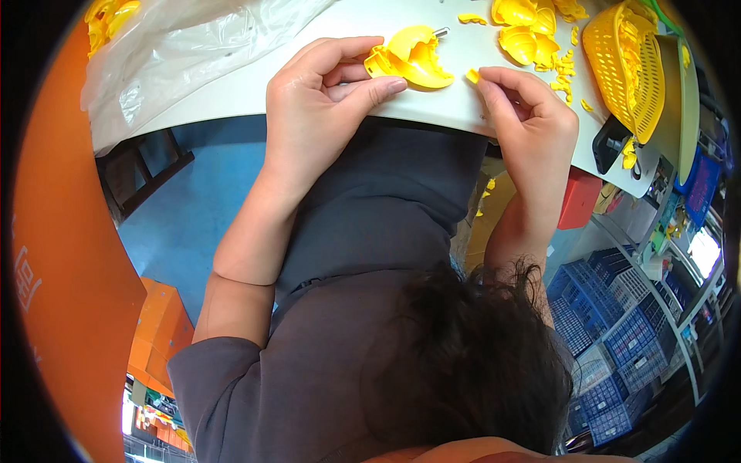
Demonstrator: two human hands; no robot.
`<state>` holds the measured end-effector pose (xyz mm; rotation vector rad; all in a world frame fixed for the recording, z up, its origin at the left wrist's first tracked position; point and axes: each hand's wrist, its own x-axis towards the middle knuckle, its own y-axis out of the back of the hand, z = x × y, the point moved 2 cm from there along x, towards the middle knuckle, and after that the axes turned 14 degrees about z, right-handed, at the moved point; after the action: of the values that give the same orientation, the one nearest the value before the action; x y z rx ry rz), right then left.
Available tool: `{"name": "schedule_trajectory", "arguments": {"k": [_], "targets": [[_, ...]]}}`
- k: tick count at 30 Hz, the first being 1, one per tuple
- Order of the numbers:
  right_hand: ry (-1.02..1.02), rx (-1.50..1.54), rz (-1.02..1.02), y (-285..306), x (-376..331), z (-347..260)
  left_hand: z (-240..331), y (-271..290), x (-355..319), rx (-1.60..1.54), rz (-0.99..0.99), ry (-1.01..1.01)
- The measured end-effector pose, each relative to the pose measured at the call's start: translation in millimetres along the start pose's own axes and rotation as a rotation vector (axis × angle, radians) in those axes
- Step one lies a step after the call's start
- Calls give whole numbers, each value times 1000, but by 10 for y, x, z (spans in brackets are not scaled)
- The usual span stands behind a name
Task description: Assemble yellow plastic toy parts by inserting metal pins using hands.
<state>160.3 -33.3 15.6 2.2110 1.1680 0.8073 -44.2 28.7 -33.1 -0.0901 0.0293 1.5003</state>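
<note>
My left hand (pixel 320 96) pinches a curved yellow plastic shell (pixel 413 58) by its left end, thumb below and fingers above. The shell is hollow with a jagged opening on its right side, and a short metal pin (pixel 441 32) sticks out at its upper right. To the right of it, apart from the shell, my right hand (pixel 532 108) holds a small yellow plastic piece (pixel 472 76) between thumb and forefinger. Both hands are just above the near edge of the white table (pixel 455 108). What the shell belongs to I cannot make out.
Several yellow shells (pixel 525 38) and small yellow bits (pixel 563 77) lie beyond my right hand. A yellow perforated basket (pixel 617 69) of yellow parts stands at the right, near a black phone-like object (pixel 610 144). A clear plastic bag (pixel 185 69) covers the table's left. Blue crates (pixel 617 332) stand lower right.
</note>
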Motion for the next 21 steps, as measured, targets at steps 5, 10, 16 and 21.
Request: {"name": "schedule_trajectory", "arguments": {"k": [5,10,16,21], "targets": [[85,193,174,-322,-91,-50,1,-34,-5,-3,16,-6],[239,144,266,-452,-162,-72,14,-13,-10,106,-50,-84],[387,179,347,-491,-152,-28,21,-30,-12,86,-24,-123],[382,175,310,-493,-132,-50,-4,-51,1,19,37,-132]]}}
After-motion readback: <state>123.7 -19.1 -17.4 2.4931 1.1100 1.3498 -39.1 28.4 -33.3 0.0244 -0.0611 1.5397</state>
